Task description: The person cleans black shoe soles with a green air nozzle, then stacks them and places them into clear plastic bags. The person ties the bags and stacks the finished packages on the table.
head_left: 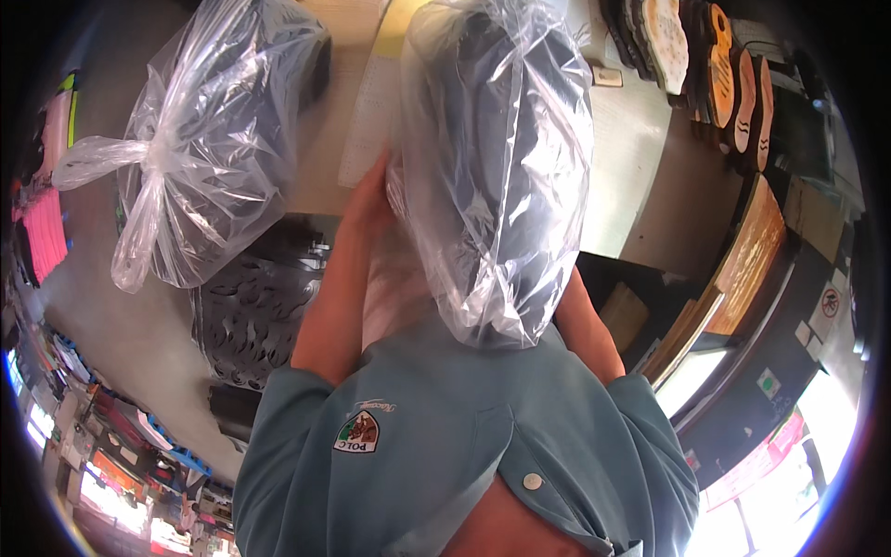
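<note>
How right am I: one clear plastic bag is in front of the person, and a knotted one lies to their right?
Not quite: the head view shows the knotted bag to their left, not their right. The other clear bag is indeed in front of them.

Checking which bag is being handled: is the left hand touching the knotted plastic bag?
No, the left hand is at the side of the other plastic bag, apart from the knotted bag.

A clear plastic bag [524, 176], glossy and wrinkled around bulky dark contents [464, 121], extends lengthwise at center, its near end crumpled.
</note>
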